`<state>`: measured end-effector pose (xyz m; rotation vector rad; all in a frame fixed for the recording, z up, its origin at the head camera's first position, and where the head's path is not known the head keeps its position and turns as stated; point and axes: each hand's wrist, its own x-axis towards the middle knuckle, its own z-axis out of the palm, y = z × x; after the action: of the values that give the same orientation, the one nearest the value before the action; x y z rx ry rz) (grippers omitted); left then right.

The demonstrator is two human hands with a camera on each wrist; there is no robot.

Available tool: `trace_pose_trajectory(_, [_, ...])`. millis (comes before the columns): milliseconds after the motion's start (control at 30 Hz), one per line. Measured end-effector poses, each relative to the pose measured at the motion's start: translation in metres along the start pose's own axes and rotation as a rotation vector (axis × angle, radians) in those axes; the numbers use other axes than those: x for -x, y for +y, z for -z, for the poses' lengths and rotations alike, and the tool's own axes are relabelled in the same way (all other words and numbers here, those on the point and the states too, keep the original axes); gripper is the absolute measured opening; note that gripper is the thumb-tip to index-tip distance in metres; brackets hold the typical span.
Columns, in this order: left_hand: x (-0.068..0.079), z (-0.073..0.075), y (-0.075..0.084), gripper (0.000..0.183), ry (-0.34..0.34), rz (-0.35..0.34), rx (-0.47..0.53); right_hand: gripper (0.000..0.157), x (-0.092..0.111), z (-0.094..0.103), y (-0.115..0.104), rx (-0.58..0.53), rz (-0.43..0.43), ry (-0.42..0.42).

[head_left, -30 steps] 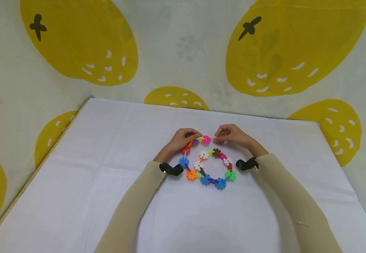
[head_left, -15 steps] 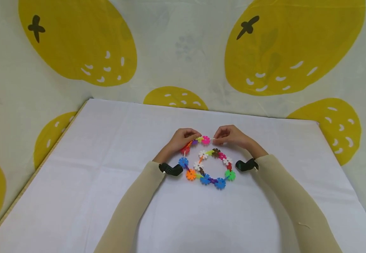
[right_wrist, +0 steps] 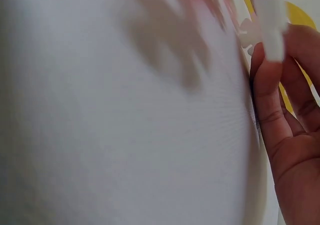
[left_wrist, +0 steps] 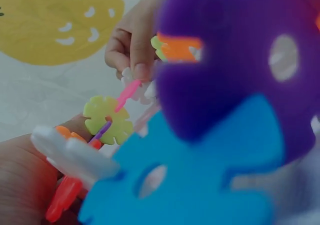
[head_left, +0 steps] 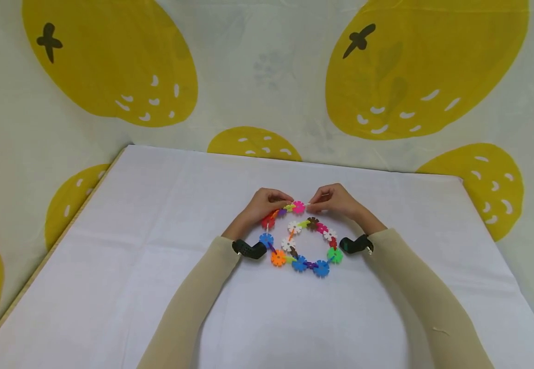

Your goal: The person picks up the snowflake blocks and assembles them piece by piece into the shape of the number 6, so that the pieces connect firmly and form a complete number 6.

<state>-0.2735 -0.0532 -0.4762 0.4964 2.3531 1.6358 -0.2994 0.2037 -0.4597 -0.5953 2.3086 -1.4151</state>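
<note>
A chain of colourful plastic snowflake discs point(head_left: 321, 268) lies curled in a spiral on the white-covered table. My left hand point(head_left: 263, 203) grips its outer end near the red, purple and yellow discs; a yellow disc point(left_wrist: 112, 119) shows by that hand in the left wrist view. Past the fingertips sticks out a pink disc point(head_left: 298, 207). A white disc point(left_wrist: 131, 80) meets the pink one edge-on, and my right hand point(head_left: 333, 199) pinches it between thumb and fingers. In the left wrist view, blurred purple and blue discs point(left_wrist: 185, 180) hide much of the scene.
White cloth covers the table point(head_left: 123, 287), whose far edge meets a patterned curtain point(head_left: 267, 77) with yellow fruit shapes. Black wrist cameras point(head_left: 250, 249) sit on both wrists, close beside the chain's loops.
My right hand has shifted slightly left with the white disc, nearer the pink one. My left hand keeps its grip. The head view has drifted a little.
</note>
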Motion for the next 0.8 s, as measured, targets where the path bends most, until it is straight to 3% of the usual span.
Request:
trace_pose_trajectory(267, [-0.0006,-0.0009,0.0029,0.022,-0.057,0.005,-0.029,0.016,0.0042,-0.0023,0.0009,-0.019,0.031,0.003])
trace_pose_trajectory(800, [0.0016,0.0001,0.0048,0.019,-0.014,-0.008,0.028,0.012,-0.0006,-0.0089,-0.0028,-0.026,0.117,-0.026])
